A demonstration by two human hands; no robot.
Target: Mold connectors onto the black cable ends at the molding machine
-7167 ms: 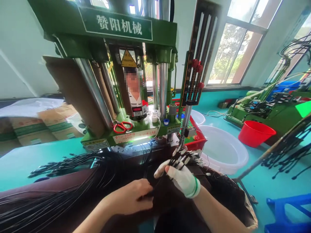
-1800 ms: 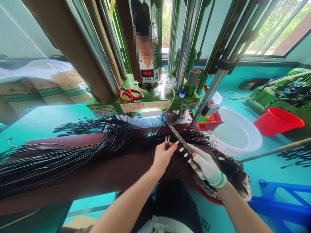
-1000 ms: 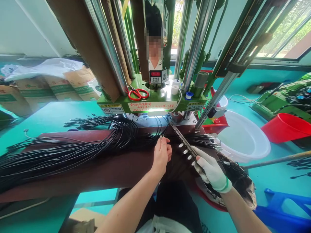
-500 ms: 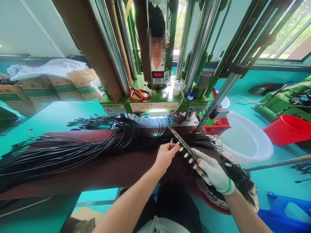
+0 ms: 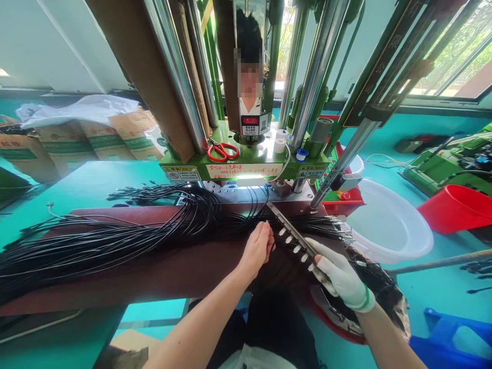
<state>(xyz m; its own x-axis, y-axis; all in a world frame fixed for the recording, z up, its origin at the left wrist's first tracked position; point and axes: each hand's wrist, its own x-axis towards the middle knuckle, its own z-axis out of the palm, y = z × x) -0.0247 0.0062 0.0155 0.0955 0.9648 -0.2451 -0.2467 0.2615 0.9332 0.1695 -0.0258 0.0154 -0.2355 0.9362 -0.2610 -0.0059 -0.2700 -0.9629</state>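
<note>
My right hand point(image 5: 340, 277), in a white glove with bare fingertips, grips the lower end of a long metal mould bar point(image 5: 290, 230). The bar slants up and left toward the press, and several silvery connectors point(image 5: 296, 249) stick out along its near side. To the left of the bar, apart from it, my bare left hand point(image 5: 258, 246) is closed with its fingers pinched together. A small silvery tip shows above those fingers; the rest of that piece is hidden. Black cables point(image 5: 246, 221) lie just behind the left hand on the brown work surface point(image 5: 184, 271).
A green press point(image 5: 246, 154) stands ahead, with red-handled scissors point(image 5: 223, 151) on its plate. A thick bundle of black cables point(image 5: 96, 238) spreads left. On the right are a white tub point(image 5: 388, 220), a red bucket point(image 5: 457, 207) and a blue stool point(image 5: 449, 333).
My left hand has moved a little left, away from the bar, and its fingers have turned and closed in. The right hand still grips the bar, almost in place.
</note>
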